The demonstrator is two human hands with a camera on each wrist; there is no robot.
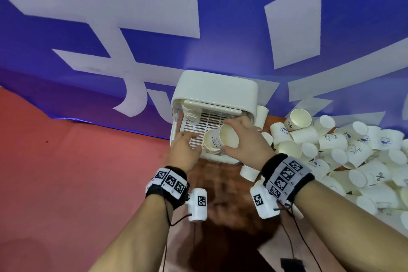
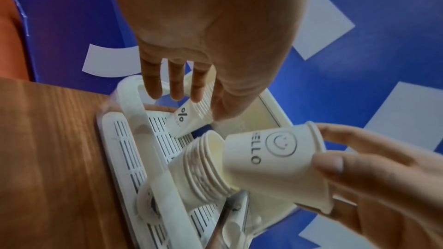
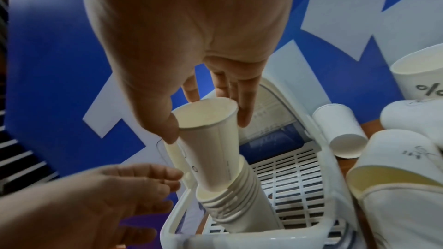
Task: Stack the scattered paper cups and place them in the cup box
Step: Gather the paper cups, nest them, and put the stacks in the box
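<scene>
Fingers (image 3: 242, 113) of the right hand (image 1: 245, 139) pinch a single cup (image 3: 210, 145) at its rim, its base entering the stack (image 3: 230, 202) that leans inside the cup box (image 1: 216, 88). Left hand (image 1: 184, 150) hovers beside the stack, fingers relaxed and holding nothing. Loose cups (image 1: 344, 150) lie heaped on the tabletop (image 2: 48, 149) to the right. Risk: the unsupported, tilted stack may slide or topple under the push, and an off-axis cup may jam or crush its rim.
</scene>
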